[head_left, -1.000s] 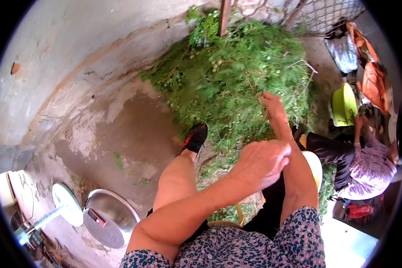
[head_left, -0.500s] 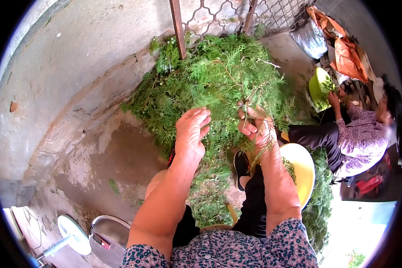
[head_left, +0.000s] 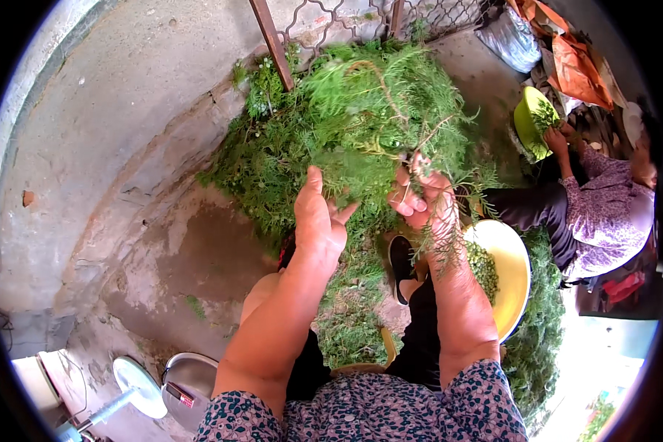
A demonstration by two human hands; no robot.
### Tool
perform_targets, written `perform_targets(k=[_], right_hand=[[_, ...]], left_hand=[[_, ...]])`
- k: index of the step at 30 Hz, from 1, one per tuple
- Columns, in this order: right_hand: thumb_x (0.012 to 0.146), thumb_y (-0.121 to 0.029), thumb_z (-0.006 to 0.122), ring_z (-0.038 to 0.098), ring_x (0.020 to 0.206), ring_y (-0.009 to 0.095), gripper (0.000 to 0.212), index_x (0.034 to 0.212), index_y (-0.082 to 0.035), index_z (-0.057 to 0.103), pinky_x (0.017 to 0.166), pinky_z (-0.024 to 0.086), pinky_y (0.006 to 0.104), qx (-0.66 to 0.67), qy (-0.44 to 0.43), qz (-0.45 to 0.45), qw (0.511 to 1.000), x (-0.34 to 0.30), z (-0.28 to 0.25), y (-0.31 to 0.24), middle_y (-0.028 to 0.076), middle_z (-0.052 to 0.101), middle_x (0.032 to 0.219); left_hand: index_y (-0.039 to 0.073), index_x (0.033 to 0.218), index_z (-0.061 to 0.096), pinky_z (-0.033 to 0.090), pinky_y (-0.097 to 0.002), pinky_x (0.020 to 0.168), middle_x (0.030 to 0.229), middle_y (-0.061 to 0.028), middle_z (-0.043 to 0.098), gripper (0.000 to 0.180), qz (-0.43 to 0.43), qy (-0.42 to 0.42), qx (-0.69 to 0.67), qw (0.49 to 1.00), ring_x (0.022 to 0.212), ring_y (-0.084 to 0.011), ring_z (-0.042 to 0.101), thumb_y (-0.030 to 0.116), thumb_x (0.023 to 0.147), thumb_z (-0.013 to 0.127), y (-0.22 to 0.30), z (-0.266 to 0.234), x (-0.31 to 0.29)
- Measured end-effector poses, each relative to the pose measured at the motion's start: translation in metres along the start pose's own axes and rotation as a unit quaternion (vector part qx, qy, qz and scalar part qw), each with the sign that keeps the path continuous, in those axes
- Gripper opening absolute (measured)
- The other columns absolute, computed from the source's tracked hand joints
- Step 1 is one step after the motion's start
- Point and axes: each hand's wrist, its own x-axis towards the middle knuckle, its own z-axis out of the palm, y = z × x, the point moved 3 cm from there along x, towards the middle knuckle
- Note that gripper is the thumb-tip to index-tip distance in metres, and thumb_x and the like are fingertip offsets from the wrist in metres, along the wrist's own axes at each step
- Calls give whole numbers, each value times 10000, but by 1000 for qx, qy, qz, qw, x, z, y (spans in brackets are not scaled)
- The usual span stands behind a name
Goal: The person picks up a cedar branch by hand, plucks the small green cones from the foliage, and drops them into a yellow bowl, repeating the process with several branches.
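Observation:
My right hand (head_left: 426, 197) is closed on a thin woody branch (head_left: 435, 132) with feathery green conifer sprays. Some of its sprigs hang down over my right wrist. Just left of it, my left hand (head_left: 323, 217) holds nothing that I can see, its fingers apart beside the blurred foliage. Beneath and beyond both hands spreads a big heap of green conifer cuttings (head_left: 265, 173). By my right forearm stands a yellow basin (head_left: 519, 272) partly filled with small round green cones (head_left: 482, 269), some hidden by the arm.
At the right, a co-worker (head_left: 604, 199) handles greenery over a lime-green basin (head_left: 527, 121). A concrete wall (head_left: 125, 96) curves along the left, with a metal lattice (head_left: 331, 26) behind the heap. A metal bowl (head_left: 188, 368) and a fan-like stand (head_left: 141, 387) are at lower left.
My left hand has turned and its fingers have spread apart. The branch in my right hand has shifted, with more sprigs now over the wrist. The whole view has tilted slightly.

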Motion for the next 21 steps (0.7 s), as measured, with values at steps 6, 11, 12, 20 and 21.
perform_targets(k=[6, 11, 12, 20, 21], right_hand=[[874, -161, 503, 331, 369, 81, 227, 1019, 12, 475, 390, 280, 251, 16, 35, -21, 999, -4, 1, -10, 39, 479, 684], [892, -167, 482, 371, 390, 97, 226, 1028, 13, 470, 408, 310, 257, 58, 0, -57, 997, -1, -3, -19, 52, 489, 721], [898, -171, 471, 378, 395, 100, 226, 1029, 13, 469, 410, 314, 261, 69, -9, -69, 995, -1, -4, -20, 54, 492, 729], [885, -170, 480, 355, 402, 102, 250, 1039, 26, 464, 422, 297, 269, 146, 26, -98, 984, -2, -3, -18, 60, 501, 744], [885, -170, 480, 355, 402, 102, 250, 1039, 26, 464, 422, 297, 269, 147, 26, -96, 984, -2, -3, -18, 60, 501, 744]], left_hand=[[113, 1304, 291, 402, -524, 877, 1266, -143, 306, 678, -31, -2, -66, 997, 1133, -312, 419, 412, 793, 620, -7, 16, -8], [109, 1234, 381, 445, -375, 762, 1136, -69, 453, 518, 44, 140, 95, 985, 1076, -219, 452, 305, 820, 623, 0, -2, -5], [99, 1173, 423, 440, -329, 716, 1048, -39, 497, 411, 113, 101, 153, 976, 1010, -184, 477, 266, 840, 596, 2, -2, -6], [59, 1049, 503, 422, -256, 502, 863, -42, 564, 196, -51, -43, 46, 997, 608, -147, 543, 162, 883, 517, -25, 16, -19], [52, 1078, 498, 425, -258, 508, 872, -44, 566, 219, -23, -72, 88, 993, 615, -154, 548, 157, 886, 512, -24, 23, -23]])
